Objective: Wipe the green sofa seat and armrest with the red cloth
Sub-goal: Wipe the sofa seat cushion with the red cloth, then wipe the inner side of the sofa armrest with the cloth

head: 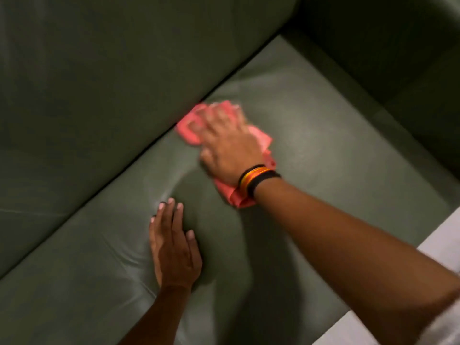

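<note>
The green leather sofa seat (323,150) fills most of the view. My right hand (229,148) presses flat on the red cloth (189,125) near the seam where the seat meets the backrest (112,70); both are motion-blurred. The cloth spreads out from under my palm and wrist. My left hand (174,247) lies flat on the seat nearer me, fingers together and extended, holding nothing. The armrest (403,53) rises at the upper right, apart from both hands.
A pale floor (443,235) shows beyond the seat's front edge at the lower right. Dark and orange bands (256,180) circle my right wrist. The seat leather creases around my left hand.
</note>
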